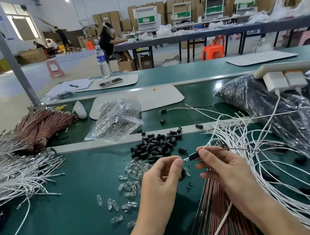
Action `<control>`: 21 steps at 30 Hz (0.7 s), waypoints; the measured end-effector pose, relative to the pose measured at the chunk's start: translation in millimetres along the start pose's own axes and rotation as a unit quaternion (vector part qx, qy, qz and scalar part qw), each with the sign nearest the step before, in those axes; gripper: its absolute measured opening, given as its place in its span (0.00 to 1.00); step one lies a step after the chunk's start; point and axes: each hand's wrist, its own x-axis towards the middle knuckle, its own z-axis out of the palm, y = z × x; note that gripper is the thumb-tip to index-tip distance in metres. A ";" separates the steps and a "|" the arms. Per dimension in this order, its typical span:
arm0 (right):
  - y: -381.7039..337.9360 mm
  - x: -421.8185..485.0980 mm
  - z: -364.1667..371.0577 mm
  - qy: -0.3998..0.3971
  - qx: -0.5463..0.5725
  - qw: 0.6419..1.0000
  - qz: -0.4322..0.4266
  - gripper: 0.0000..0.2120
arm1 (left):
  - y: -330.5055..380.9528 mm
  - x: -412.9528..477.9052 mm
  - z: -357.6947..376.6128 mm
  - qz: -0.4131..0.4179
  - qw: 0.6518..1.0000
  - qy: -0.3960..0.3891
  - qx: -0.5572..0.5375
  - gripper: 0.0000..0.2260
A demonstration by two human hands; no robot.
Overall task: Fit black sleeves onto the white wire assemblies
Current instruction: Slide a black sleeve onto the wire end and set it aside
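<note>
Head view: my right hand [218, 166] pinches a sleeve [193, 156] — left hand [159, 177] pinches the wire tip [185, 159] at its nine o'clock. Sleeve pile [154, 145] at twelve.

A: Where is free room lying?
B: Bare mat [71, 222] is stretching lower left, between the left wires [7, 177] and scattered bulbs [130, 175].
A: What is blocking?
B: The sleeve pile [156, 147] is sitting ahead; right wires [274, 161] and copper wires [216, 215] are crowding the right.
</note>
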 end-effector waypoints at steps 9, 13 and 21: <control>3.7 -3.1 3.8 -0.054 0.017 0.998 0.008 0.13 | -1.7 -0.1 -0.1 -0.010 1.000 -0.022 0.012 0.03; 6.8 -4.8 7.0 -0.101 -0.037 0.994 -0.003 0.14 | -2.7 0.0 1.8 -0.010 0.999 -0.034 -0.001 0.02; 7.6 -2.8 5.4 -0.059 0.027 0.998 0.004 0.10 | -5.1 0.0 2.8 0.004 0.999 -0.021 0.049 0.03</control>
